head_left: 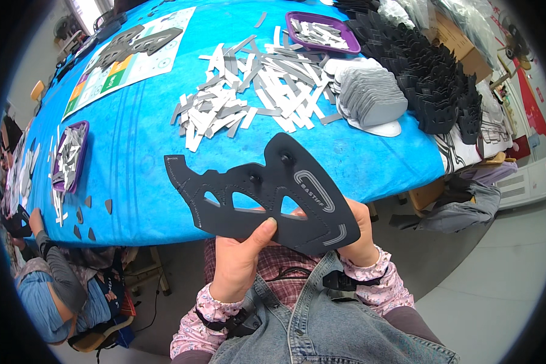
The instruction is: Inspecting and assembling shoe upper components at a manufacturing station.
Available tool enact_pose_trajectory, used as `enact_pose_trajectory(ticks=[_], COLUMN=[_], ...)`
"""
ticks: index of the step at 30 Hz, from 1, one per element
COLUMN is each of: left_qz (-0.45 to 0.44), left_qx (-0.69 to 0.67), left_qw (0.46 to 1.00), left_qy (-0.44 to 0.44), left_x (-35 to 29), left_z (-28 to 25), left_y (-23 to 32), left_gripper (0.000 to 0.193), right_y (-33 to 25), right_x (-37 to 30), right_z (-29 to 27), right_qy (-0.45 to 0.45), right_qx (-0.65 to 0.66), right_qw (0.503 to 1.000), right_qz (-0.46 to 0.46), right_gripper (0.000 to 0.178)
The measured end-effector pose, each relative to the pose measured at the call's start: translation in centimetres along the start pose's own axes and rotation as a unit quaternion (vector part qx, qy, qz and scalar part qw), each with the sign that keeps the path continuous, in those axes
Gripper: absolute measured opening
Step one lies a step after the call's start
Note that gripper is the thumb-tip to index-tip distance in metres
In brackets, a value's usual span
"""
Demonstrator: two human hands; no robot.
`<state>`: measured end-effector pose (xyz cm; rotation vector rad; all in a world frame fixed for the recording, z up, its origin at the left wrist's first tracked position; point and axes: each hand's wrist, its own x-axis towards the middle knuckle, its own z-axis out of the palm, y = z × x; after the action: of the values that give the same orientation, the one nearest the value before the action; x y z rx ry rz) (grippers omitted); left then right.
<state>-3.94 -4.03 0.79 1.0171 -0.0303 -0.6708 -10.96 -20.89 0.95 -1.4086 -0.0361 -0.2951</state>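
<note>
Held up in front of me, over the table's near edge, is a flat black panel (273,182) that looks like a shoe upper. It has several cut-out openings, stitch-like dotted lines, two small dark round bumps and grey printed trim. My left hand (239,264) grips its lower edge, thumb on the front face and fingers behind. On the right end, my right hand (359,242) holds it from behind, so most of those fingers are hidden. Beyond the panel lies a heap of grey and white strips (273,79).
The table has a blue cover (145,158). Purple trays of strips stand far (355,45) and left (86,136). To the right are stacked grey rounded pieces (373,100) and black panels (418,73). A printed sheet (164,45) lies far left; another person's arm (60,273) rests nearby.
</note>
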Motion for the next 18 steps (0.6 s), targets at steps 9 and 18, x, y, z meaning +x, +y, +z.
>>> enact_pose_trajectory(ticks=[9,18], left_qz=[-0.158,-0.228], left_qx=[-0.253,-0.401], left_qw=[0.943,0.866], left_qy=[-0.150,-0.194], left_x=[0.9,1.1], left_z=[-1.6,-2.6], left_y=[-0.6,-1.4], left_gripper=[0.028,0.027], right_y=[-1.9,-1.1], right_x=[2.3,3.0], right_z=[1.5,1.6], right_qy=[-0.086,-0.078], right_qx=[-0.173,-0.168], right_qw=[0.971,0.952], right_qz=[-0.143,-0.243], right_gripper=[0.029,0.026])
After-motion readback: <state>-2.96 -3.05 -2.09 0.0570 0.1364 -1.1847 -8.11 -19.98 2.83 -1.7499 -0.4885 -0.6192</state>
